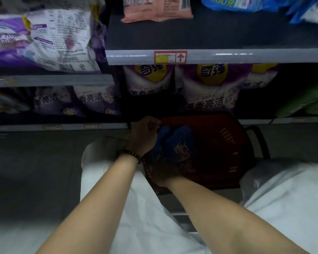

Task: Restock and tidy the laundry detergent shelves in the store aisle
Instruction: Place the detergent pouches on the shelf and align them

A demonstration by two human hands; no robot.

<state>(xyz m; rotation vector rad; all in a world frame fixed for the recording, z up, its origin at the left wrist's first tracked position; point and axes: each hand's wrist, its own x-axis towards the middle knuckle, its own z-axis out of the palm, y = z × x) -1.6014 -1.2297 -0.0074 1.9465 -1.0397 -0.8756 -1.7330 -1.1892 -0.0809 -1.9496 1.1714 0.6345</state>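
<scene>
A dark red shopping basket (220,143) stands on the floor in front of the lowest shelf. Inside it lies a blue detergent bag (176,142). My left hand (145,134), with a bracelet on the wrist, grips the top far edge of that bag. My right hand (163,173) is down at the basket's near left corner, at the bag's lower end; its fingers are in shadow and I cannot tell whether they hold the bag. Purple detergent bags (209,88) stand on the low shelf behind the basket.
A grey shelf edge (228,55) with a red and yellow price tag juts out above the basket. On upper shelves lie a large purple-white bag (44,39), a pink bag (156,10) and blue bags (246,3). Green packs (308,101) are at right. My white-clad knees flank the basket.
</scene>
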